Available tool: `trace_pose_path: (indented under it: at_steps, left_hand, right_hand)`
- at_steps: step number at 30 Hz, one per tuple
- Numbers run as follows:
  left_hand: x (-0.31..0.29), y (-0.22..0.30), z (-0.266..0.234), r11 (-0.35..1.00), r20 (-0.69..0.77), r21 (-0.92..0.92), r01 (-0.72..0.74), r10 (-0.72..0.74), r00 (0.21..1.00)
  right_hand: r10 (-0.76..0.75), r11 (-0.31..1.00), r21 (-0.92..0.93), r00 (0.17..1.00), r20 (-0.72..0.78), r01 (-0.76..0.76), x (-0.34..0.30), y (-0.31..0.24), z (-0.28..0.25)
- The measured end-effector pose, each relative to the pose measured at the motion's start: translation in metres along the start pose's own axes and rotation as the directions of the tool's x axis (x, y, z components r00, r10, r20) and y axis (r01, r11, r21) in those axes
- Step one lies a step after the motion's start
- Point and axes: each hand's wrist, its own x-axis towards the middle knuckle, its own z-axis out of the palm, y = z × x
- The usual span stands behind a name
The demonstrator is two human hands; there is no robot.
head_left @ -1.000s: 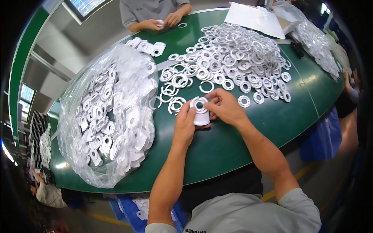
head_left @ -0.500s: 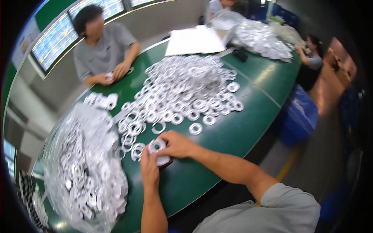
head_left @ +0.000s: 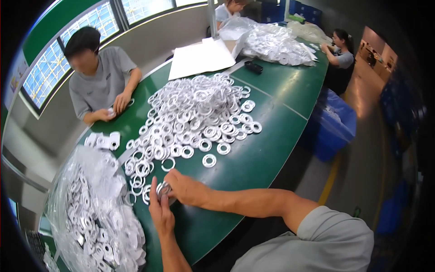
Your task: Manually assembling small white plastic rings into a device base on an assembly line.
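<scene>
Near the front edge of the green table, my two hands come together around a small white ring-shaped part (head_left: 164, 188). My left hand (head_left: 161, 213) holds it from the near left side, one finger stretched up along it. From the right, my right hand (head_left: 186, 188) grips the same part with bent fingers, hiding much of it. Just left of my hands lie loose white rings (head_left: 137, 182). Beyond them spreads a large heap of white rings (head_left: 195, 106), with single rings scattered along its right side.
A clear plastic bag (head_left: 97, 181) full of flat white parts lies at the left. White boards (head_left: 201, 59), a black object (head_left: 253, 67) and another filled bag (head_left: 276, 43) are farther back. Blue-lined bin (head_left: 333, 129) stands right of the table. A co-worker (head_left: 106, 75) works across; others sit farther off.
The view has shifted, so the table appears lower and to the left. My hands have turned the held part from facing up to more edge-on, still gripping it.
</scene>
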Motion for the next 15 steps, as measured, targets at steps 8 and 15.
trace_pose_path:
  at_steps: [8,15]
  left_hand:
    - [0.011,-0.02,-0.017,0.958,0.114,-0.27,0.097,-0.068,0.991]
    - [0.007,-0.019,-0.029,0.951,0.145,-0.225,0.214,-0.184,0.972]
  right_hand:
    - [0.265,0.879,0.328,0.926,0.269,-0.347,0.017,-0.008,-0.036]
    - [0.34,0.675,0.461,0.797,0.499,-0.576,0.018,-0.002,-0.04]
